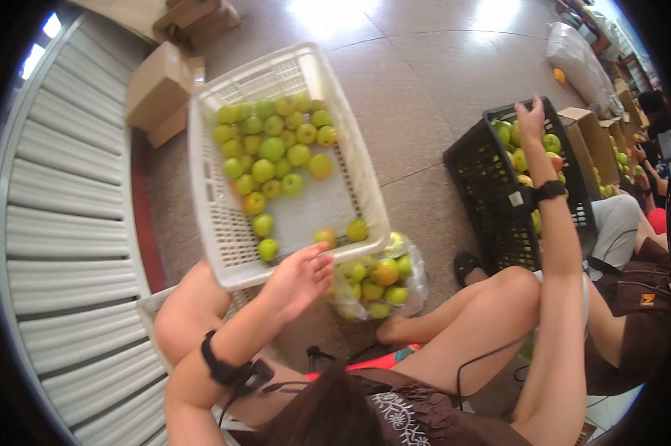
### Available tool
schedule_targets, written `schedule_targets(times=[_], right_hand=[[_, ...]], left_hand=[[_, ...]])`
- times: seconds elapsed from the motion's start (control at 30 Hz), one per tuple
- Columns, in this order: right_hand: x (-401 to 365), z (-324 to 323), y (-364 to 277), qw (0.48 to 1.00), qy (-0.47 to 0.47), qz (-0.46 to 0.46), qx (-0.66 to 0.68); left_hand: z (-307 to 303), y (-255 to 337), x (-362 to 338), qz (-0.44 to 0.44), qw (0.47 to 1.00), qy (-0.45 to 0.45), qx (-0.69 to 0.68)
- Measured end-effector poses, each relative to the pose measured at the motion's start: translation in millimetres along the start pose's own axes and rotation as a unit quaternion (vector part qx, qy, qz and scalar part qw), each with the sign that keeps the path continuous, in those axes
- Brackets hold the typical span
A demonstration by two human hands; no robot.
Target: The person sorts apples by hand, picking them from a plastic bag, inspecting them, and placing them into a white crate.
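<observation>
At the far left, a ribbed pale panel [71, 234] is seen, with a cardboard box [159, 85] beside the white plastic crate [206, 178]. In that crate, green apples [273, 149], some blushed red or yellow, are gathered mostly toward the far side and along the left wall, while bare floor is shown in the nearer right part, where two apples [357, 230] are set by the near wall. The left hand [302, 279] is held at the near rim, palm turned partly up, fingers loosely spread, with no fruit seen in it. Fruit is best cupped by such spread fingers rather than pinched, since bruising could be caused by a hard squeeze, and is best set down in the bare part rather than dropped on the pile. Just beside the near right corner, a clear plastic bag [418, 287] is filled with apples; snagging of its thin film should be avoided. Further right, more apples [551, 143] are held in the black plastic crate [472, 175]. The right hand [530, 121] is reached to its far rim, fingers partly extended; whether the rim is gripped or anything is pinched cannot be told. If that crate is to be steadied, a firm hold on the rim would be advised, with the dark wristband [549, 190] clear of the fruit.
</observation>
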State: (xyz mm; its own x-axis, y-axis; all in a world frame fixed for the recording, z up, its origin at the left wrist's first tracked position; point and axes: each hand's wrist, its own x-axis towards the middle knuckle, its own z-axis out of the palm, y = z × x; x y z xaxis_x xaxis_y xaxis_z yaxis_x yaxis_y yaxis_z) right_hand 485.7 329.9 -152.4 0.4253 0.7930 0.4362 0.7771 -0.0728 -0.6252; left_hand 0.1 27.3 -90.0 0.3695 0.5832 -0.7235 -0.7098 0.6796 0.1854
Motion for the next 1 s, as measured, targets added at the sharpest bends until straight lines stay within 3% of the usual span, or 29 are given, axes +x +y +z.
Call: schedule_targets(times=[0.03,0.1,0.2,0.33,0.4,0.43,0.5,0.53,0.6,0.73,0.8,0.93,1.0], right_hand=[[-8.7,-10.4,-47.3,0.995,-0.016,0.017,0.099],[-60.4,-60.4,-164.2,0.940,-0.135,0.115,0.292],[-131.5,-121.9,-246.4,0.830,-0.314,0.115,0.446],[-210.8,-190.2,-287.8,0.714,-0.486,0.103,0.494],[-230.9,-199.6,-284.5,0.699,-0.515,0.078,0.490],[-241.4,-195.4,-278.8,0.706,-0.509,0.066,0.488],[-251.2,-186.0,-269.6,0.716,-0.499,0.079,0.482],[-252.6,-181.1,-264.2,0.718,-0.495,0.104,0.478],[-248.5,-174.9,-261.6,0.713,-0.490,0.136,0.482],[-235.7,-163.0,-260.4,0.724,-0.486,0.177,0.458],[-235.8,-163.2,-260.2,0.662,-0.515,0.244,0.486],[-231.2,-168.2,-265.7,0.561,-0.554,0.365,0.496],[-229.7,-163.4,-269.1,0.601,-0.528,0.375,0.468]], left_hand=[[-3.6,1.5,6.5,0.002,1.000,0.018,0.022],[-13.3,10.6,19.6,0.007,0.998,0.042,0.047],[-28.2,45.6,37.0,0.075,0.992,0.013,0.105],[0.8,87.3,21.3,0.341,0.896,0.151,0.240],[-4.7,102.5,38.9,0.370,0.815,0.169,0.412],[-11.4,107.8,49.6,0.378,0.763,0.176,0.493],[-20.2,109.5,69.2,0.333,0.579,0.148,0.729],[-22.6,108.8,77.7,0.296,0.467,0.127,0.824],[-24.3,101.1,92.3,0.191,0.173,0.032,0.966],[-46.5,86.1,162.1,0.083,0.215,-0.020,0.973],[-60.7,79.0,196.0,0.066,0.206,-0.064,0.974],[-95.2,56.7,240.2,0.018,0.296,-0.064,0.953],[-113.3,42.5,254.4,-0.014,0.355,-0.056,0.933]])
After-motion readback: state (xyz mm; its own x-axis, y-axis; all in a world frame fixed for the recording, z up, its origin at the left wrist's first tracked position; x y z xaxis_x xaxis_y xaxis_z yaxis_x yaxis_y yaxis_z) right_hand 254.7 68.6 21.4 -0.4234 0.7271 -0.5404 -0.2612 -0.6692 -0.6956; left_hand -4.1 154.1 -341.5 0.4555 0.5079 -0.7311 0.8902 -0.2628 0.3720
